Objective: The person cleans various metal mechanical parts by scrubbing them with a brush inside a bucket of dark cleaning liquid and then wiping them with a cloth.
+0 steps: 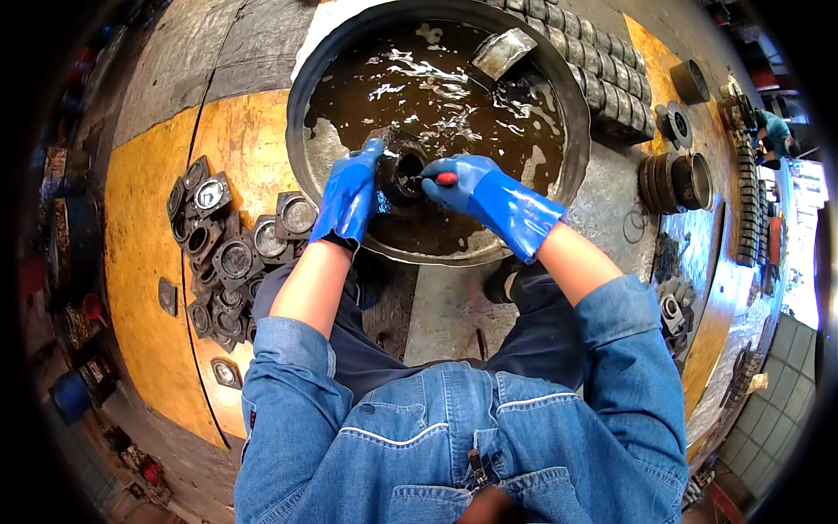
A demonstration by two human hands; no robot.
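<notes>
While dipped in the basin (572, 131) of dark brown liquid, round metal part (400, 170) with central bore being scrubbed. Left hand (349, 194) clamped on its left side; right hand (467, 179) closed round a red-handled tool (445, 178). Probably mid-wash; next needs turning the part. Dark, greasy, wet. More housings (223, 253) piled left on floor.

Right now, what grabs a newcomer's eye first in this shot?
The two bright blue gloves at centre: the left hand grips a dark round metal part while the right hand holds a red-handled tool against it. Both work over a wide round basin of brown, rippling liquid, top centre. To the left, a heap of square metal housings lies on the yellow floor.
</notes>
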